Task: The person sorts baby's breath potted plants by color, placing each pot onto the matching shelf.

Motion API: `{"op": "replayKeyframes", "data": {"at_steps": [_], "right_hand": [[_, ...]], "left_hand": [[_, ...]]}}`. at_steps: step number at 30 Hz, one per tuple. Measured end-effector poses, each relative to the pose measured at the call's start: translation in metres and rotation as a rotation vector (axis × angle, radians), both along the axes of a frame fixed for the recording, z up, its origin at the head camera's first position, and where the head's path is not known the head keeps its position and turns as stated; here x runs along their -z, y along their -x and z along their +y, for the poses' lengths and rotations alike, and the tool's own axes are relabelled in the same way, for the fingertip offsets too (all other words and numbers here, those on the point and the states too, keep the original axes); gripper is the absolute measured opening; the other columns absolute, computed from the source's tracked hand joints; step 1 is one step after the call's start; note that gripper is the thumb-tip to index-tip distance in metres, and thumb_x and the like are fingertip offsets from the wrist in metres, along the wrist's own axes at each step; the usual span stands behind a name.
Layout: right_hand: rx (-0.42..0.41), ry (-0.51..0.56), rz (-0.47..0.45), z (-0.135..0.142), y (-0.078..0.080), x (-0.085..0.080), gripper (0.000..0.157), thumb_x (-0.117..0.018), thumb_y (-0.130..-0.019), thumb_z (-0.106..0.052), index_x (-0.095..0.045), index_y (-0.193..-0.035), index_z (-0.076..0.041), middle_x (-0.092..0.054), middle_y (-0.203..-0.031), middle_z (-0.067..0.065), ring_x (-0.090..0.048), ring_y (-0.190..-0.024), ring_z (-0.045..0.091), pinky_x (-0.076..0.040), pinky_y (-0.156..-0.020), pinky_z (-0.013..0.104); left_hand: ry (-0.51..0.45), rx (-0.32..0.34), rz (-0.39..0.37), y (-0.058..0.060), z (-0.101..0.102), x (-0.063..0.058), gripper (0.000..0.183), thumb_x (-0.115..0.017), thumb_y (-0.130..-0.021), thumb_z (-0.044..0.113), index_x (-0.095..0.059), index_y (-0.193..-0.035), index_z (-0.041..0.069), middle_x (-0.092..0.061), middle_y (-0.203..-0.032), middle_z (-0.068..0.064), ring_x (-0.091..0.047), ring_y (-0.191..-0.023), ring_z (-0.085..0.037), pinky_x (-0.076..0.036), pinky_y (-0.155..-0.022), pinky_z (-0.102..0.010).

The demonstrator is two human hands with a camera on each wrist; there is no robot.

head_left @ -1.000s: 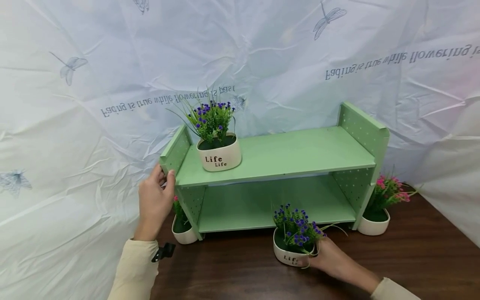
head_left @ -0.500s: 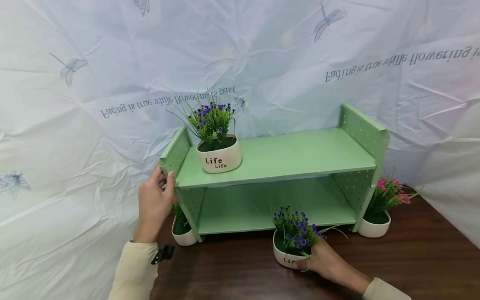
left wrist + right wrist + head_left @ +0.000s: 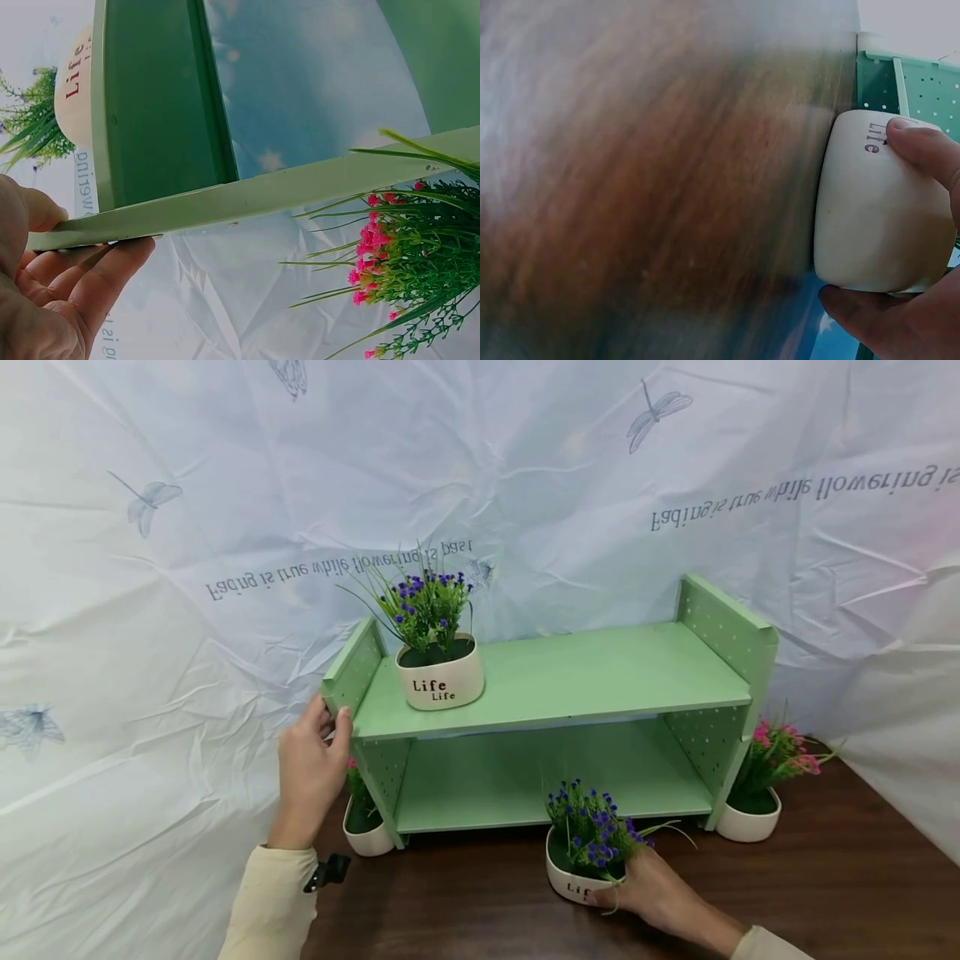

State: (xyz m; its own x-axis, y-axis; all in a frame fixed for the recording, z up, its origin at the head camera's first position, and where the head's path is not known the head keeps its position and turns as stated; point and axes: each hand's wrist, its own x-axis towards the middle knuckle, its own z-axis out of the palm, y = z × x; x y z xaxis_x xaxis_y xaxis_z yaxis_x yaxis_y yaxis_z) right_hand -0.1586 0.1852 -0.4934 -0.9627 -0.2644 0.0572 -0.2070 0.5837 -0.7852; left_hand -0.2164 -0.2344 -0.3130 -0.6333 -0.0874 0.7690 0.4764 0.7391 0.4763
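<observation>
My left hand (image 3: 311, 772) pinches the upper left side panel of a green two-tier shelf (image 3: 600, 672); in the left wrist view the thumb (image 3: 43, 210) lies on one face of the panel and the fingers on the other. A white pot lettered "Life" with purple flowers (image 3: 596, 827) stands on the table in front of the shelf. My right hand (image 3: 660, 893) grips this pot by its right end, thumb on the lettered front and fingers behind, as the right wrist view shows on the white pot (image 3: 877, 210). A matching purple-flowered pot (image 3: 440, 681) sits on the upper tier's left end.
White pots with pink flowers stand beside the shelf, one pot (image 3: 369, 837) at its left and another pot (image 3: 750, 818) at its right. The dark wooden table (image 3: 450, 902) runs along the front. A printed white cloth (image 3: 562, 485) hangs behind.
My right thumb has shifted further onto the front of the pot, covering part of the lettering. The left hand and shelf keep their places; the head view has tilted slightly.
</observation>
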Motion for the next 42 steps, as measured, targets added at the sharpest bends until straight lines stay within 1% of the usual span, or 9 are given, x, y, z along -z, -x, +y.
{"op": "replayKeyframes", "data": {"at_steps": [3,6,12,16,21,28,31,34,42], "right_hand": [[-0.015,-0.031,0.014,0.003,-0.003,0.0,0.099,-0.095,-0.075,-0.037,-0.048,-0.145,0.016,-0.077,-0.095,0.012,-0.068,-0.093,0.014,-0.053,-0.08,0.025],[-0.021,-0.041,0.006,0.005,-0.006,-0.001,0.078,-0.093,-0.078,-0.036,-0.061,-0.123,0.019,-0.061,-0.057,-0.005,-0.054,-0.062,0.004,-0.048,-0.065,0.024],[0.024,-0.046,-0.029,0.006,-0.01,-0.017,0.045,-0.094,-0.074,-0.037,-0.06,-0.07,-0.009,-0.03,-0.049,-0.014,-0.024,-0.047,0.005,-0.027,-0.047,0.022],[0.002,-0.04,-0.039,0.011,-0.017,-0.034,0.045,-0.093,-0.077,-0.04,-0.064,-0.084,-0.006,-0.026,-0.05,-0.013,-0.018,-0.048,0.006,-0.024,-0.048,0.023],[-0.021,-0.033,-0.022,0.019,-0.028,-0.055,0.088,-0.091,-0.081,-0.04,-0.052,-0.141,0.011,-0.035,-0.054,-0.011,-0.032,-0.05,0.005,-0.036,-0.055,0.024],[-0.016,-0.009,0.058,0.027,-0.036,-0.079,0.053,-0.09,-0.083,-0.037,-0.064,-0.109,0.001,-0.035,-0.056,-0.014,-0.025,-0.05,0.001,-0.032,-0.049,0.022],[-0.005,-0.04,0.205,0.03,-0.037,-0.089,0.084,-0.094,-0.079,-0.039,-0.055,-0.141,0.003,-0.071,-0.086,-0.001,-0.055,-0.068,0.001,-0.051,-0.064,0.022],[0.025,-0.076,0.338,0.038,-0.037,-0.103,0.116,-0.097,-0.075,-0.041,-0.031,-0.165,-0.012,-0.063,-0.143,0.017,-0.064,-0.115,0.015,-0.056,-0.092,0.03],[-0.007,0.015,0.316,0.063,-0.035,-0.143,0.089,-0.093,-0.082,-0.019,-0.044,-0.155,-0.025,-0.065,-0.134,-0.002,-0.063,-0.114,0.003,-0.049,-0.09,0.018]], "left_hand": [[-0.001,0.005,-0.005,0.0,0.001,0.0,0.02,-0.062,-0.105,0.004,-0.067,-0.12,-0.009,-0.076,-0.108,-0.027,-0.076,-0.1,-0.041,-0.06,-0.08,-0.057],[0.007,-0.001,-0.007,0.001,0.001,-0.001,0.02,-0.062,-0.106,0.005,-0.066,-0.119,-0.008,-0.077,-0.108,-0.027,-0.076,-0.101,-0.04,-0.06,-0.08,-0.056],[0.031,-0.007,-0.001,-0.001,0.0,0.001,0.02,-0.061,-0.106,0.007,-0.067,-0.118,-0.007,-0.077,-0.106,-0.026,-0.077,-0.099,-0.04,-0.061,-0.074,-0.055],[0.034,-0.001,0.001,0.0,-0.001,0.002,0.02,-0.061,-0.107,0.007,-0.066,-0.118,-0.008,-0.077,-0.106,-0.028,-0.076,-0.099,-0.042,-0.061,-0.075,-0.059],[0.031,0.009,0.0,0.0,-0.001,0.002,0.021,-0.061,-0.107,0.007,-0.066,-0.119,-0.008,-0.076,-0.107,-0.029,-0.076,-0.099,-0.044,-0.061,-0.079,-0.06],[0.026,-0.001,-0.009,-0.002,-0.002,0.002,0.019,-0.06,-0.107,0.009,-0.066,-0.117,-0.006,-0.077,-0.106,-0.027,-0.076,-0.098,-0.043,-0.061,-0.077,-0.06],[0.025,-0.012,-0.005,-0.003,-0.003,0.002,0.016,-0.061,-0.107,0.009,-0.066,-0.113,-0.005,-0.078,-0.104,-0.026,-0.077,-0.097,-0.042,-0.061,-0.075,-0.059],[0.027,-0.005,-0.002,-0.002,-0.004,0.002,0.016,-0.06,-0.107,0.008,-0.066,-0.112,-0.006,-0.077,-0.105,-0.026,-0.077,-0.097,-0.042,-0.062,-0.076,-0.059],[0.039,-0.004,0.019,0.001,-0.002,0.002,0.012,-0.062,-0.105,0.005,-0.065,-0.109,-0.006,-0.078,-0.103,-0.026,-0.077,-0.097,-0.041,-0.061,-0.073,-0.057]]}}
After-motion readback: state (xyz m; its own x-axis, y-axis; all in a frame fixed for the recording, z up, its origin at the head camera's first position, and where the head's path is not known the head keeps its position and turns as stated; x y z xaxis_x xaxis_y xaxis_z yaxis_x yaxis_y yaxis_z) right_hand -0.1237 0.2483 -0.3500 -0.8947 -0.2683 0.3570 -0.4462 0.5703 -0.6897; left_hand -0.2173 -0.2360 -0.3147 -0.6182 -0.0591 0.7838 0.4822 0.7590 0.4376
